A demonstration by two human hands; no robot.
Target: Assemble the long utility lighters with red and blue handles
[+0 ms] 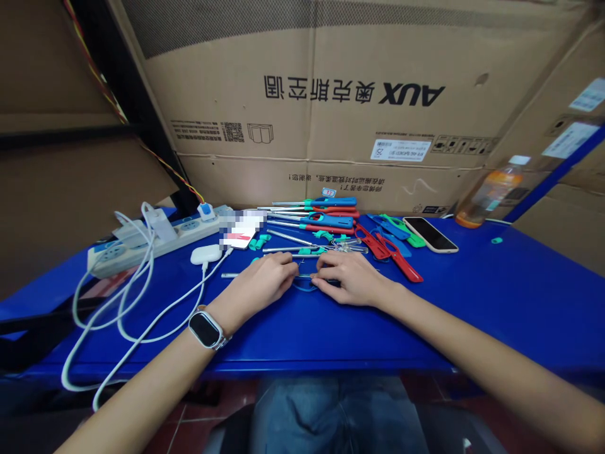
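Over the blue table, my left hand (271,280) is closed, with the metal tube (229,275) of a long-nosed lighter poking out to its left. My right hand (352,277) faces it, fingertips pinched at the same lighter's body. Between the hands shows part of a blue handle shell (305,287); the fingers cover most of the rest. Just beyond lie loose metal tubes (288,238), small green pieces (259,241) and clear parts (350,247). Red handle shells (399,260) lie right of my right hand, with blue and green shells (401,232) behind them.
Finished-looking blue and red lighters (331,221) are stacked at the back against a cardboard box (307,126). Leftward are a power strip (127,249), white cables (137,340) and a white earphone case (207,254). A phone (431,235) and an orange drink bottle (491,192) stand rightward.
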